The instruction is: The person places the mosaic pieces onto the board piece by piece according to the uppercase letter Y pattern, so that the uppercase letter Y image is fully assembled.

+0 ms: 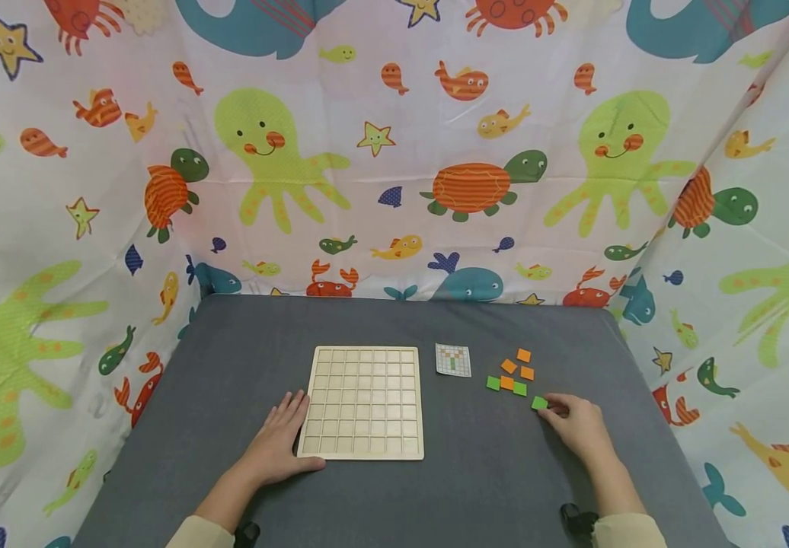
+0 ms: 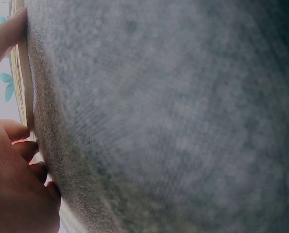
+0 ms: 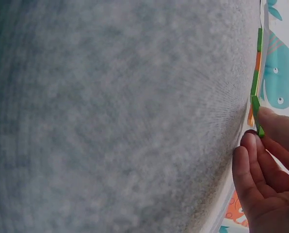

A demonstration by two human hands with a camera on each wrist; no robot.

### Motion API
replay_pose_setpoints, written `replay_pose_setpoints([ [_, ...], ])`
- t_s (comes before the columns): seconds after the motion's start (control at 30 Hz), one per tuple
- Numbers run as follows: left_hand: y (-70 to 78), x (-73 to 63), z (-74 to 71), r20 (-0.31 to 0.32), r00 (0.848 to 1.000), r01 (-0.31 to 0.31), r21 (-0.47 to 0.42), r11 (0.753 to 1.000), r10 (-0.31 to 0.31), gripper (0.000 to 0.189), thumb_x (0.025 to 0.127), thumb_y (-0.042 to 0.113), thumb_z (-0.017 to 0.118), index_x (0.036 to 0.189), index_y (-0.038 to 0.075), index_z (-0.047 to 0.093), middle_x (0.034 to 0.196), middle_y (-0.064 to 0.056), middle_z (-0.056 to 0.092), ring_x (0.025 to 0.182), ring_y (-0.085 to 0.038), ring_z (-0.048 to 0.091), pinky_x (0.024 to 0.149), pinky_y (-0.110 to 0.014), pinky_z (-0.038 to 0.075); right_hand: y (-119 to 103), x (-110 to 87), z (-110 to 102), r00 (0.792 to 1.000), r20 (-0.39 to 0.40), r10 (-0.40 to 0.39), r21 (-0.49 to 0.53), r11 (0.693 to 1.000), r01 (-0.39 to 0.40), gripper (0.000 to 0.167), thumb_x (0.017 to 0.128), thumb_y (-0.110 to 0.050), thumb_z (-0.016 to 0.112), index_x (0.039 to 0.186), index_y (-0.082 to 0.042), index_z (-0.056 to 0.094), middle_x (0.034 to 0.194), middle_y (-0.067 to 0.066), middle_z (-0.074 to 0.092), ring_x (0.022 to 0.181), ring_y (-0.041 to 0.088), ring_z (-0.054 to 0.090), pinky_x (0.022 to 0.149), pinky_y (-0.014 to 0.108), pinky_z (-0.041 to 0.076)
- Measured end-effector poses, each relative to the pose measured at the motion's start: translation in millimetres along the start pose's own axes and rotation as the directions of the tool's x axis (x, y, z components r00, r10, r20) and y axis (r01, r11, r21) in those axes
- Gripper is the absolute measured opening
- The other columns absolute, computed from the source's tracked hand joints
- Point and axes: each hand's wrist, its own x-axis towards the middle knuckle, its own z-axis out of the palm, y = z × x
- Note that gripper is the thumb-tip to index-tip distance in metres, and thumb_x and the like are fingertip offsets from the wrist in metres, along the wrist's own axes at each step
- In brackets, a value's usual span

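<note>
L hand, spread wide, touches 9 o'clock edge of pale, wooden-looking square grid board; R hand, at board's 3 o'clock, pinches flat green square tile (mat'l unclear). Step: prob. tile pick-up. Next likely calls for steady pinch, lift, carry twd 9 o'clock.

A table covered in plain dark-grey cloth is bordered at its back, left and right by white fabric hangings printed with cartoon sea animals. On the back hanging, an orange-striped turtle with a green head is set between two lime-green octopuses. A teal whale and, to its left, a red crab are printed beside the table's far edge. Above them, a small yellow star is shown.
</note>
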Motion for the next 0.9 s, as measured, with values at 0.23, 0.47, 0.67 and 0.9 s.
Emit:
replay_pose_setpoints([
  [0.23, -0.5, 0.0, 0.0, 0.005, 1.0, 0.002, 0.002, 1.0, -0.002, 0.13, 0.071, 0.081, 0.069, 0.162, 0.005, 0.016, 0.169, -0.016, 0.013, 0.157, -0.039, 0.007, 0.124, -0.061, 0.014, 0.7, 1.2, 0.3, 0.999, -0.027, -0.018, 0.0, 1.0, 0.018, 0.035, 0.093, -0.025, 0.074, 0.12, -0.002, 0.073, 0.104, 0.015, 0.075, 0.093, 0.031, 0.071, 0.08, 0.05, 0.058],
  [0.47, 0.3, 0.9, -1.3, -0.001, 1.0, 0.005, 0.0, 1.0, -0.005, 0.13, 0.071, 0.08, 0.071, 0.162, 0.005, 0.017, 0.169, -0.018, 0.014, 0.156, -0.04, 0.008, 0.123, -0.062, 0.014, -4.5, 2.5, 0.0, 0.994, -0.093, -0.055, 0.012, 0.998, 0.057, 0.035, 0.093, -0.027, 0.075, 0.119, -0.005, 0.074, 0.106, 0.015, 0.075, 0.095, 0.032, 0.071, 0.081, 0.051, 0.058],
  [0.67, 0.7, 1.5, -1.3, 0.01, 1.0, 0.01, 0.016, 1.0, -0.01, 0.13, 0.07, 0.081, 0.07, 0.162, 0.006, 0.016, 0.169, -0.016, 0.014, 0.157, -0.039, 0.007, 0.124, -0.061, 0.014, -11.3, 4.4, 0.5, 0.989, -0.128, -0.075, 0.062, 0.995, 0.084, 0.033, 0.091, -0.024, 0.077, 0.119, -0.007, 0.075, 0.105, 0.013, 0.075, 0.092, 0.029, 0.073, 0.079, 0.047, 0.06],
  [0.9, 1.6, 0.8, -1.1, 0.009, 1.0, 0.011, 0.007, 1.0, -0.011, 0.13, 0.07, 0.079, 0.072, 0.162, 0.005, 0.017, 0.169, -0.017, 0.015, 0.157, -0.039, 0.008, 0.124, -0.061, 0.014, -20.4, 6.0, 2.0, 0.986, -0.145, -0.084, 0.117, 0.988, 0.101, 0.035, 0.089, -0.027, 0.078, 0.118, -0.008, 0.075, 0.102, 0.008, 0.076, 0.089, 0.023, 0.073, 0.076, 0.037, 0.061],
])
